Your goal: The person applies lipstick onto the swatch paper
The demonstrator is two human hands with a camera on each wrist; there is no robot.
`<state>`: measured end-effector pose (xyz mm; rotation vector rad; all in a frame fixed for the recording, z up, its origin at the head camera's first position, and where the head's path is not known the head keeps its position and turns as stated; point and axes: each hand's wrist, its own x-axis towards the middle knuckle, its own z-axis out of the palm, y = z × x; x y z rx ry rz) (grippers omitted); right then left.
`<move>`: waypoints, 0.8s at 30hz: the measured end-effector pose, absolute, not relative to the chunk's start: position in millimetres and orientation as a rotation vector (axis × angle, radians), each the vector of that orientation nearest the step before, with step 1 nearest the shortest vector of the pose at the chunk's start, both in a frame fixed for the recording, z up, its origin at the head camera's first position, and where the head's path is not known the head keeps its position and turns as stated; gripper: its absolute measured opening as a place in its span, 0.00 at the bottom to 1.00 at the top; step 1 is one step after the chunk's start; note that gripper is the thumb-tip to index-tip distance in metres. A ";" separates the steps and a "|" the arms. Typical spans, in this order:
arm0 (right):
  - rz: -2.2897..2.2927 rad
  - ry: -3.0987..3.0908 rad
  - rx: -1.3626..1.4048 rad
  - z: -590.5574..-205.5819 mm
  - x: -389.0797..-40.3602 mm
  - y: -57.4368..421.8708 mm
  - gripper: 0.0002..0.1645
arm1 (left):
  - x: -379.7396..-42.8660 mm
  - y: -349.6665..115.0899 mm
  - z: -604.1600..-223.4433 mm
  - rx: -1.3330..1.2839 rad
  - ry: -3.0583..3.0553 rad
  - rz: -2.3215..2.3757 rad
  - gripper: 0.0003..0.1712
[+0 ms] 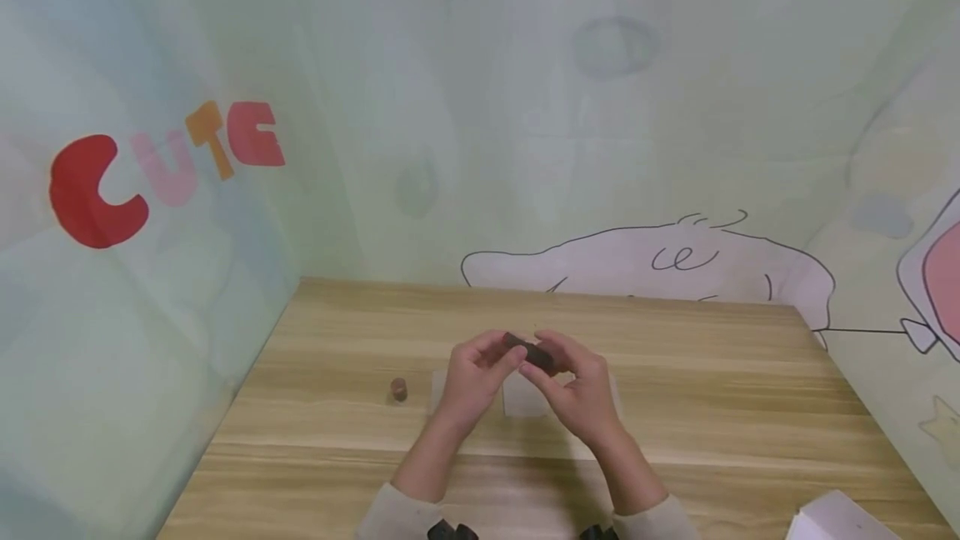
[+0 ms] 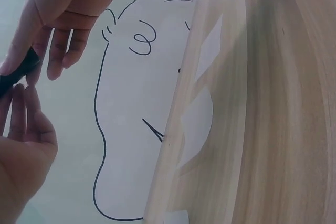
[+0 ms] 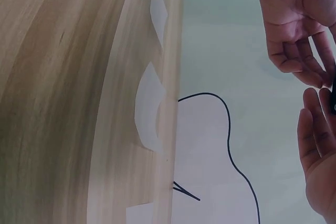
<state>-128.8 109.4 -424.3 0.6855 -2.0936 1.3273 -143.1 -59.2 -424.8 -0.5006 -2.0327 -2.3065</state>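
Observation:
A small black bar-shaped object is held above the table between both hands; its exact kind cannot be made out. My left hand pinches its left end between thumb and fingers. At the other end, my right hand grips it, with the thumb along the near side. In the left wrist view the dark object shows only partly, at the left edge. The right wrist view catches just a sliver of it. White paper pieces lie on the table beneath the hands, partly hidden by them.
Left of the hands, a small brown cylinder stands on the wooden table. A white box-like thing sits at the table's near right corner. Printed wall sheets border the table's back and sides.

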 end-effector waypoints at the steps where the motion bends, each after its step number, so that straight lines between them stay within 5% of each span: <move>1: 1.331 -2.095 0.679 -421.1 -126.5 107.8 0.23 | -143.2 -59.4 -424.6 -0.496 -2.033 -2.298 0.09; 9: 1.389 -2.088 0.670 -395.3 -110.2 97.8 0.14 | -141.2 -61.6 -423.2 -0.490 -2.007 -2.288 0.08; 24: 1.844 -2.082 0.698 -424.6 -124.4 108.1 0.08 | -141.5 -64.9 -420.8 -0.638 -1.923 -2.247 0.07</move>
